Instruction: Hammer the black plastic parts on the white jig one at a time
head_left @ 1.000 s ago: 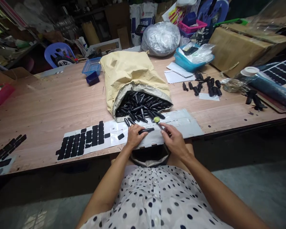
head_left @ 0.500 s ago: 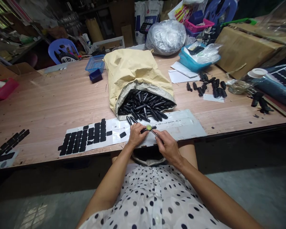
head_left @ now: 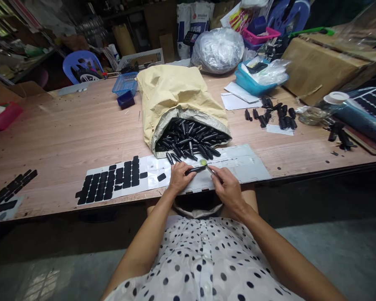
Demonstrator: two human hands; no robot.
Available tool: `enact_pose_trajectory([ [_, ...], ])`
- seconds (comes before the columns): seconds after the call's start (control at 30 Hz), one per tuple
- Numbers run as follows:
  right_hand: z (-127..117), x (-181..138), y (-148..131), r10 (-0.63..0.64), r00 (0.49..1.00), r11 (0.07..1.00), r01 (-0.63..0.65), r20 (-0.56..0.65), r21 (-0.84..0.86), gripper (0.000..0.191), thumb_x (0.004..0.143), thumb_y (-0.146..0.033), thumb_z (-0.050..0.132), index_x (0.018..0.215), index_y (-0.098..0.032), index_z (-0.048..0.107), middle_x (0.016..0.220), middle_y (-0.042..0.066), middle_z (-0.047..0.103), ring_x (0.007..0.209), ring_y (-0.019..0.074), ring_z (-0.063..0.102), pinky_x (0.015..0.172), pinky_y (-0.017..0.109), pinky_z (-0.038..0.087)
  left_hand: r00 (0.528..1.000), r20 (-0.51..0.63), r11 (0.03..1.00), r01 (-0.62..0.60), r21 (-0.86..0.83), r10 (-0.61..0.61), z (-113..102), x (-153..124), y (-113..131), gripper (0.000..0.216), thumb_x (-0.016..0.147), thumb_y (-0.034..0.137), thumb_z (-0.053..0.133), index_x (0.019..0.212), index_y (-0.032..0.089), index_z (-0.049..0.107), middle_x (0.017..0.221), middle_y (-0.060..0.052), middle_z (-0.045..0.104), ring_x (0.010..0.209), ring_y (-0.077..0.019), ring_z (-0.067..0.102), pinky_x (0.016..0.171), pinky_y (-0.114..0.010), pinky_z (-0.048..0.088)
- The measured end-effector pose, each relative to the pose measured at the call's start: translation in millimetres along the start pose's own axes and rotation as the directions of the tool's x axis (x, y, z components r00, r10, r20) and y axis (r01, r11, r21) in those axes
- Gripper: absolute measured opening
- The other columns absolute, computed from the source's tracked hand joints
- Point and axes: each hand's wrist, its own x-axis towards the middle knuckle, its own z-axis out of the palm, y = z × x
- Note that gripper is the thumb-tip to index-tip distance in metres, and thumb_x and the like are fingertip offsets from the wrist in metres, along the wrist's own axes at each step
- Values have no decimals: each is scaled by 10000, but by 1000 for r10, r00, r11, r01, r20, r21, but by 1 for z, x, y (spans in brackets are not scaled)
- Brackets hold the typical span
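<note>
1. Wooden counter [head_left: 65, 138] is shown in the head view, with an open sack [head_left: 175, 92] of black tubes [head_left: 191, 138] beyond the hands.
2. At the counter's near edge, one black tube [head_left: 194, 169] is clamped in the left hand [head_left: 178, 177]. A thin tool [head_left: 207, 166] is pinched in the right hand [head_left: 228, 190], with its yellow-green tip at the tube.
3. Much of the sticker sheet [head_left: 113, 184] is judged used up, and the sack far from emptied.
4. Contact at the tip cannot be made out.

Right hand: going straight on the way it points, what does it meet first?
Probably the black part in the left hand, just past the right hand and its tool; depth unclear.
</note>
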Motion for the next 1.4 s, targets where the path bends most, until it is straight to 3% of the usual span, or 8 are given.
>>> enact_pose_trajectory([
  [0.4,-43,68,110,320,910,778,-410,-262,-476,394,888,-181,518,1180,-226,779,895,104,581,828,251,503,672,338,342,998,9,996,-62,60,61,2,0,0,155,916,332,734,1051,291,798,948,-34,686,977,-236,582,917,-393,444],
  [0.63,-28,62,114,230,941,746,-334,-248,-576,383,901,-175,523,1219,-205,735,976,142,578,879,262,467,661,339,270,982,25,979,-190,73,189,-6,-11,4,177,949,360,684,1060,272,789,1041,-67,707,1025,-252,600,949,-420,448],
  [0.8,-29,63,112,239,944,740,-328,-226,-587,377,912,-178,512,1220,-203,728,980,144,571,888,268,467,662,339,264,899,99,897,-435,81,427,-1,-51,10,202,945,389,691,1095,293,786,1358,-97,659,1232,-296,564,1060,-471,418],
  [0.97,-30,63,112,276,939,730,-342,-202,-591,383,925,-185,518,1257,-194,707,1016,148,571,892,266,469,673,338,269,895,154,886,-440,146,419,16,-81,16,211,900,394,754,1088,300,779,1514,-92,582,1341,-332,501,1108,-513,412],
  [1.1,-28,63,112,239,943,727,-332,-232,-601,383,905,-173,514,1227,-193,721,993,148,575,900,273,473,669,340,270,949,-23,946,-311,90,314,12,-70,16,264,896,415,745,1110,261,761,1306,-118,697,1207,-306,593,1036,-476,475],
  [1.2,-26,64,112,235,941,726,-337,-244,-599,387,900,-166,503,1218,-194,722,989,154,582,908,283,477,663,347,267,971,-237,1000,-11,8,13,-9,-41,6,152,940,336,631,975,233,737,989,-75,744,943,-238,658,864,-379,527],
  [1.3,-25,65,112,242,940,731,-340,-241,-592,385,905,-170,496,1219,-190,717,993,159,584,910,285,482,663,349,270,867,-369,941,327,-88,-335,-33,-3,-10,125,911,308,602,875,232,695,875,-42,738,784,-207,657,748,-333,513],
  [1.4,-26,65,111,246,942,738,-336,-230,-585,381,908,-179,500,1224,-187,713,999,160,583,909,285,486,673,349,285,785,-342,850,519,-96,-518,-47,24,-21,105,831,326,679,764,247,661,767,-28,731,763,-230,676,718,-334,493],
])
